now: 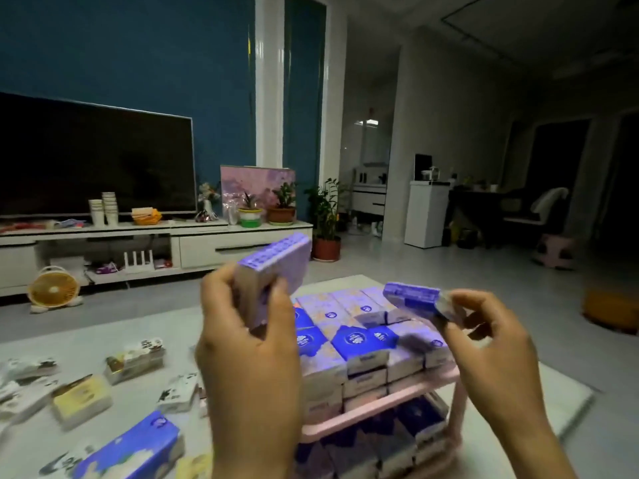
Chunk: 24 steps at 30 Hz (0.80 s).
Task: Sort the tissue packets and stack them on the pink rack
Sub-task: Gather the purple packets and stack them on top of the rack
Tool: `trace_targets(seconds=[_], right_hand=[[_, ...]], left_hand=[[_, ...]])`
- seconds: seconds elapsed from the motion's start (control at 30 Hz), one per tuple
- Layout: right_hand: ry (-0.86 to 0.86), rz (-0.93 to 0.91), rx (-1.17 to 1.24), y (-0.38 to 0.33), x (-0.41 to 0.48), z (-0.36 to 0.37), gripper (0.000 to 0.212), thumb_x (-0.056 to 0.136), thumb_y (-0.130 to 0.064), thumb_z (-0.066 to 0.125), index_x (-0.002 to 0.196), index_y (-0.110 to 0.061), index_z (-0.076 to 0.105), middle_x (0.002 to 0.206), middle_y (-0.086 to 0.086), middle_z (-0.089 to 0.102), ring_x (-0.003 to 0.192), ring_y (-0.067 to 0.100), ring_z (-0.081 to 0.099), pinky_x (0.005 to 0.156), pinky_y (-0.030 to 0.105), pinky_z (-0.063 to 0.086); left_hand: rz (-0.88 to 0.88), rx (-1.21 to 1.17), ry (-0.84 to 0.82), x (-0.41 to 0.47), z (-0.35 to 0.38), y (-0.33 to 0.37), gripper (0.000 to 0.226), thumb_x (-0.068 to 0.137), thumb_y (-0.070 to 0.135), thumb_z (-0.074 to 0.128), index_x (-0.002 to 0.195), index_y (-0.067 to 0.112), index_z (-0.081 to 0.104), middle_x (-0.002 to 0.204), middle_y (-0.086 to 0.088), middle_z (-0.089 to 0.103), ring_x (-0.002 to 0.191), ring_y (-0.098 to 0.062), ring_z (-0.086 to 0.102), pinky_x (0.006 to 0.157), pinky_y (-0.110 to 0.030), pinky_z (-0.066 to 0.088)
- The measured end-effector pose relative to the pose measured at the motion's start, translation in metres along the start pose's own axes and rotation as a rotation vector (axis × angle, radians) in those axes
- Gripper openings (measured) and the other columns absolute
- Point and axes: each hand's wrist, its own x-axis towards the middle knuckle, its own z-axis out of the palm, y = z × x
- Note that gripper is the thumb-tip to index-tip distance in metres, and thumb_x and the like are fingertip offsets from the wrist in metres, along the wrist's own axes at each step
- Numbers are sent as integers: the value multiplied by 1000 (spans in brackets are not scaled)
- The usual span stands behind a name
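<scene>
A purple tissue packet (273, 271) is held raised in the left hand (249, 344), fingers (281, 299) clamped on its lower end, above the pink rack (377, 406). A second purple packet (413, 297) is pinched at one end by the right hand (494, 344), thumb and fingertips closed on it, just over the top tier. The top tier is seen nearly filled with purple and blue packets (359, 340); the lower tier is also stocked. Loose packets of other designs (135, 359) are scattered on the floor mat (103, 333) to the left. Risk noted: the right-hand end pinch looks slight, so the packet could droop or slip and knock the stacked rows askew.
</scene>
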Motion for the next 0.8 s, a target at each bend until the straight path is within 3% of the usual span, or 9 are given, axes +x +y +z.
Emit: trace_targets(seconds=[0.03, 0.1, 0.2, 0.3, 0.4, 0.5, 0.63, 0.73, 0.8], right_hand=[[-33, -27, -42, 10, -2, -2, 37, 72, -1, 73, 82, -34, 60, 80, -11, 62, 76, 2, 54, 64, 7, 40], [-56, -106, -79, 25, -13, 0, 42, 64, 4, 73, 83, -32, 60, 79, -11, 61, 75, -3, 53, 67, -1, 37], [-74, -270, -81, 41, -19, 3, 52, 55, 0, 61, 91, -38, 56, 99, -22, 59, 77, -3, 53, 73, -3, 36], [-144, -280, -25, 43, -21, 3, 39, 65, -12, 60, 96, -35, 61, 102, -20, 58, 88, -1, 55, 79, 3, 39], [-153, -296, 3, 44, -24, 6, 34, 72, -28, 52, 104, -31, 63, 106, -18, 57, 93, 0, 57, 77, 10, 44], [-141, -318, -12, 49, -22, 9, 31, 76, -25, 54, 105, -28, 66, 109, -18, 59, 99, -1, 56, 85, 11, 43], [-171, -318, -99, 43, -21, 9, 32, 78, -30, 52, 108, -31, 64, 113, -28, 58, 102, -1, 50, 91, 4, 34], [-152, -19, 146, 22, -19, -3, 39, 72, -60, 49, 102, -42, 66, 100, -23, 66, 94, 3, 57, 80, 4, 40], [-206, 297, 511, 2, -11, -12, 71, 45, -86, 55, 98, -38, 65, 91, -12, 70, 78, 5, 65, 63, 10, 49]], left_hand=[[-76, -47, -24, -9, 16, 8, 12, 85, 32, 60, 87, 33, 49, 79, 23, 59, 76, 4, 58, 67, -20, 51], [-77, -50, -17, -33, 45, 7, 20, 82, 31, 65, 82, 43, 49, 80, 19, 60, 76, 3, 59, 65, -5, 45], [-80, -34, 63, -35, 61, 0, 30, 81, 25, 68, 80, 45, 45, 79, 20, 58, 72, 20, 52, 59, 4, 36], [-54, 13, 31, -33, 62, 9, 22, 83, 24, 56, 84, 44, 46, 81, 19, 58, 79, 16, 53, 62, 1, 39], [0, -3, -25, -35, 63, 3, 24, 83, 21, 57, 88, 43, 49, 82, 15, 59, 82, 8, 56, 63, 1, 38], [40, 30, -80, -43, 65, -6, 24, 85, 13, 61, 92, 35, 54, 80, 14, 57, 74, 1, 58, 64, -3, 38], [192, 58, -143, -53, 71, -14, 38, 78, 12, 58, 105, 38, 59, 101, 21, 60, 92, 6, 55, 78, 2, 35], [300, 131, -127, -64, 78, -20, 43, 74, 5, 52, 112, 25, 60, 113, 1, 64, 102, -6, 55, 89, -4, 34], [393, 172, -126, -71, 84, -20, 40, 80, 10, 42, 111, 22, 64, 115, -6, 65, 101, -17, 58, 88, -18, 40]])
